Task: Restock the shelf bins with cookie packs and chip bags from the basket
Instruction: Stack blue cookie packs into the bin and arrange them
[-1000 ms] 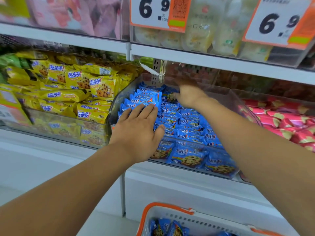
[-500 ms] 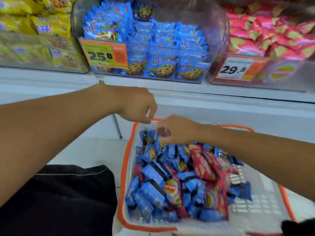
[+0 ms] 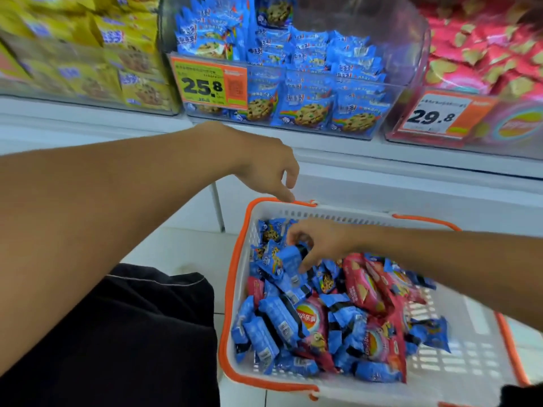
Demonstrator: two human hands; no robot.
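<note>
A white basket [image 3: 338,214] with orange rim stands on the floor, full of blue cookie packs [image 3: 273,315] and red chip bags [image 3: 363,284]. My right hand [image 3: 320,242] reaches into its far left corner and its fingers curl round a blue cookie pack [image 3: 289,259]. My left hand [image 3: 270,168] hangs above the basket's far rim with fingers loosely curled, holding nothing. Above, the clear middle bin [image 3: 382,118] holds blue cookie packs behind a 25.8 price tag [image 3: 210,85].
A bin of yellow cookie packs [image 3: 117,71] sits left of the blue one, and a bin of red chip bags [image 3: 484,63] with a 29.8 tag sits right. Below the bins runs the white shelf front [image 3: 382,183]. My dark trouser leg [image 3: 132,333] is left of the basket.
Both hands left the blue cookie bin and came down to the basket. My right hand went in among the packs and closed on a blue one; the view tilted down.
</note>
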